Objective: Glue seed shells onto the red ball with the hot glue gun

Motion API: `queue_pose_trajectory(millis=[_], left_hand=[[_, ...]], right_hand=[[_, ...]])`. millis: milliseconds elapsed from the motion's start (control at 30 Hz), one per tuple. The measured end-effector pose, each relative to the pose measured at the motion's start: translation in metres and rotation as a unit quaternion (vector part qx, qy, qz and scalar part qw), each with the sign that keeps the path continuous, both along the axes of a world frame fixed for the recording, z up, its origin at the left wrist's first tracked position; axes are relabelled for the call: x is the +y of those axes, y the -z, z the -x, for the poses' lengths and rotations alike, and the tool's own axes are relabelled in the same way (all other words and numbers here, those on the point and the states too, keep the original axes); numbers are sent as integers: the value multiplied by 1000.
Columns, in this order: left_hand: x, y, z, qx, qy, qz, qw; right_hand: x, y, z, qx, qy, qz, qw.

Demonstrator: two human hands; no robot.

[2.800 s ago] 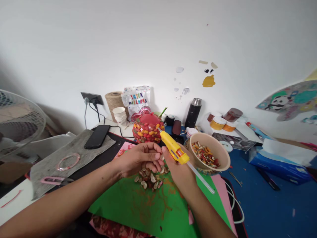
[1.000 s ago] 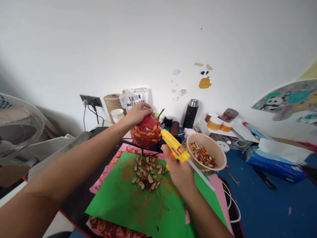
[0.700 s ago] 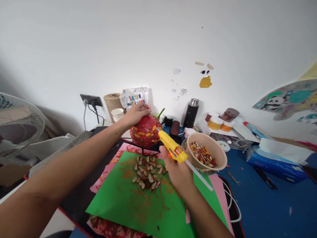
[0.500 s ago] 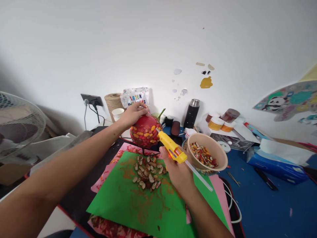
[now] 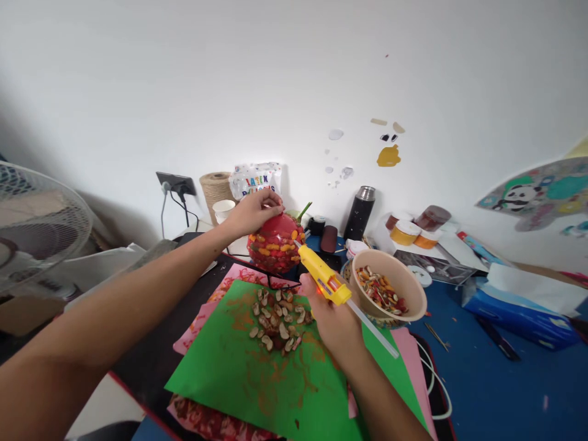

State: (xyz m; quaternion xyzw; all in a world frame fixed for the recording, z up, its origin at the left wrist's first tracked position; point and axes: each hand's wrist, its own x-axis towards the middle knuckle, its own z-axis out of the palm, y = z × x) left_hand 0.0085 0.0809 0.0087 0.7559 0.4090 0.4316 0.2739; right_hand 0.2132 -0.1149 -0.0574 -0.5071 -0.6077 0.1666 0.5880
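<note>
My left hand (image 5: 252, 213) reaches forward and rests its fingers on top of a red balloon (image 5: 275, 242) partly covered with glued orange and red shell pieces. My right hand (image 5: 334, 318) grips a yellow glue gun (image 5: 324, 277) with a clear glue stick trailing behind; its nozzle points at the balloon's right side, close to the surface. A pile of pale nut shells (image 5: 275, 320) lies on the green paper sheet (image 5: 257, 383) between my arms. A tan bowl of coloured shells (image 5: 384, 292) stands just right of the gun.
At the back stand a twine roll (image 5: 215, 187), paper cups (image 5: 223, 210), a balloon packet (image 5: 255, 181), a black flask (image 5: 359, 213) and paint jars (image 5: 404, 231). A fan (image 5: 37, 220) is at the left, a blue tissue pack (image 5: 519, 315) at the right.
My left hand left the shell pile near the glue gun and went forward onto the top of the balloon. The glue gun's nozzle moved closer to the balloon's side.
</note>
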Motion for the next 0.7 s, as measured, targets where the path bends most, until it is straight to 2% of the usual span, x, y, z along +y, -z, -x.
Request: queue_pose_trajectory(millis=[200,333,567,700], left_hand=[[0,-7,-5,74,-23,-6,997],[2,-10,-10,196,-77,-66,975],[-6,-13,-16,302,-126,-124,937],[-8,-13,-18,317,-122,-121,933]], right_hand=[[2,0,-1,-35,10,-34,999],[3,2,-1,-48,7,-47,998],[2,-2,2,-38,-17,-34,999],[1,-4,2,-44,-19,-41,998]])
